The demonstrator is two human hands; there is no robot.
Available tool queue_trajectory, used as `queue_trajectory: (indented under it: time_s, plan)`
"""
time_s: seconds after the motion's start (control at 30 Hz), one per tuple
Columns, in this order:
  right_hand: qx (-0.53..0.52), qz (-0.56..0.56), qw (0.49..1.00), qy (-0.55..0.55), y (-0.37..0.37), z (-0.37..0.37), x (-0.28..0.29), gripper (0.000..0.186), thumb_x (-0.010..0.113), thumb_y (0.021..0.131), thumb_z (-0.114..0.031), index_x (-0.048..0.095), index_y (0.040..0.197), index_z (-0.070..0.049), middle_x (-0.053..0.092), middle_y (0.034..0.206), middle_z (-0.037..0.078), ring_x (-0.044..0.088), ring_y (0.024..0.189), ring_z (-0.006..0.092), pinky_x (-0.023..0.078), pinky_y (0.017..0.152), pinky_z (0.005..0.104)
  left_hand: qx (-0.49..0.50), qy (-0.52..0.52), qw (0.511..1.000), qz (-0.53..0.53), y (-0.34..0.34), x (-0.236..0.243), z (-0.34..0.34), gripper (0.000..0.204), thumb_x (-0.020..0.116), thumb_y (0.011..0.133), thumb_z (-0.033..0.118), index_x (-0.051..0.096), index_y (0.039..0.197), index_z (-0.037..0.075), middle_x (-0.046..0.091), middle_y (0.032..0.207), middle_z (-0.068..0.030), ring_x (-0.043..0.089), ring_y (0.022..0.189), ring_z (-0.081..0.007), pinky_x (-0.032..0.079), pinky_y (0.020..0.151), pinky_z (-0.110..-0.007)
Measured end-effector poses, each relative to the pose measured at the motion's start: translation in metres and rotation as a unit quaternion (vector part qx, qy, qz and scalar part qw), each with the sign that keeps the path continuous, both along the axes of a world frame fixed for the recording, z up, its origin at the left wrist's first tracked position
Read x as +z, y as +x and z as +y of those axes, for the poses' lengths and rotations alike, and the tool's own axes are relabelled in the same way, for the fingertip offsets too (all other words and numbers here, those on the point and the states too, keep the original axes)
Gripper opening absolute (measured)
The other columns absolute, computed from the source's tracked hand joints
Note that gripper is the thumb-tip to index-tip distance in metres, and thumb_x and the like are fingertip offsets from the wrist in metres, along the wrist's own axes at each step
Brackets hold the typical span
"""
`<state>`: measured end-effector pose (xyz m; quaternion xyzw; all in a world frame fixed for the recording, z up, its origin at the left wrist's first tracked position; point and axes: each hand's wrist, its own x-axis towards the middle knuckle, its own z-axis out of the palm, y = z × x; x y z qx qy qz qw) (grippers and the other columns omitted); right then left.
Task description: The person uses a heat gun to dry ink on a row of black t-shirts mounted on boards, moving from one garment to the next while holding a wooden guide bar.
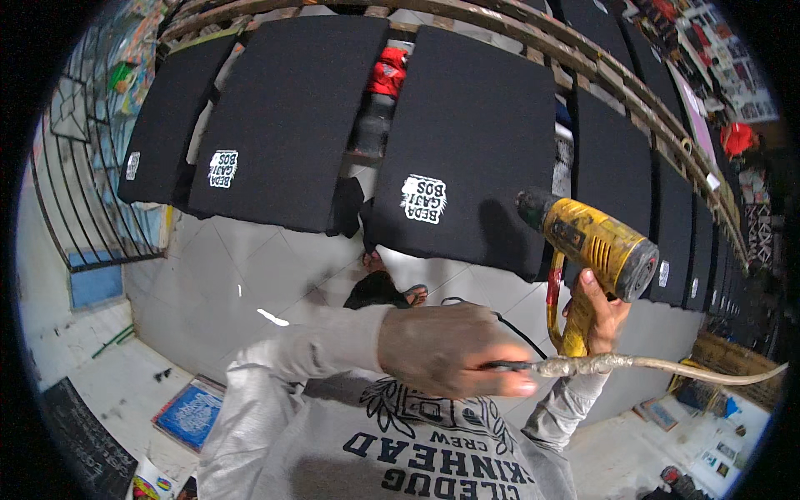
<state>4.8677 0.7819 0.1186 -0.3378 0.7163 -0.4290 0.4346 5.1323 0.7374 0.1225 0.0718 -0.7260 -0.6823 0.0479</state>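
My right hand (602, 310) is wrapped round the handle of a yellow and black heat gun (596, 242). Its dark nozzle points left, over the edge of a black shirt (467, 142) spread flat on a board. My left hand (450, 348), slightly blurred, reaches across my body and pinches the black end of a power cord (658, 365). That cord is pale, looks taped near my fingers, and runs off to the right below the gun's grip. A white print (423, 198) sits near the shirt's close edge. Beneath the nozzle falls a dark shadow.
More black shirts (283, 108) with small white prints lie in a row on both sides. Wooden rails (467, 12) run behind them. A metal grille (92, 167) stands at the left. A blue framed screen (190, 414) rests on the tiled floor (225, 275). Something red (387, 71) shows between two boards.
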Motion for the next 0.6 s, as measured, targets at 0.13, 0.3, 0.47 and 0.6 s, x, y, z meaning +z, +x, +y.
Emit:
queue_trajectory:
  time_s: [0.13,0.3,0.47,0.6]
  plan:
    - [0.119,0.01,0.992,-0.04,0.017,-0.024,-0.013,0.052,0.08,0.084,-0.013,0.058,0.13,-0.001,0.068,0.106,0.011,0.065,0.077,0.0163,0.054,0.055,0.0301,-0.009,0.048,0.997,-0.064,0.079,-0.002,0.004,0.041,0.05,0.106,0.042,0.064,0.095,0.005,0.061,0.066,-0.0146,0.063,0.058,-0.0284,0.046,0.056,-0.04]
    - [0.247,0.138,0.956,-0.081,0.066,-0.067,-0.046,0.033,0.083,0.077,-0.004,0.072,0.106,-0.013,0.07,0.113,0.016,0.069,0.104,0.0336,0.055,0.092,0.0457,0.142,0.067,0.987,-0.031,0.14,-0.006,0.027,0.037,0.063,0.099,0.045,0.07,0.109,0.01,0.065,0.07,-0.01,0.065,0.057,-0.0227,0.046,0.053,-0.035]
    - [0.363,0.11,0.925,0.012,0.091,-0.114,-0.037,0.058,0.081,0.078,-0.004,0.057,0.13,0.0,0.07,0.112,0.013,0.068,0.098,0.0219,0.055,0.087,0.0372,0.339,-0.009,0.941,0.013,0.148,0.007,0.054,0.045,0.064,0.098,0.047,0.066,0.08,0.006,0.055,0.052,-0.0047,0.052,0.04,-0.0201,0.039,0.041,-0.034]
    - [0.432,0.113,0.895,0.022,0.073,-0.137,-0.051,0.066,0.083,0.078,-0.01,0.052,0.135,0.003,0.07,0.113,0.013,0.067,0.099,0.0212,0.054,0.088,0.036,0.45,-0.142,0.881,0.031,0.133,0.008,0.064,0.044,0.069,0.094,0.048,0.064,0.073,0.01,0.056,0.054,-0.003,0.052,0.04,-0.0176,0.041,0.041,-0.033]
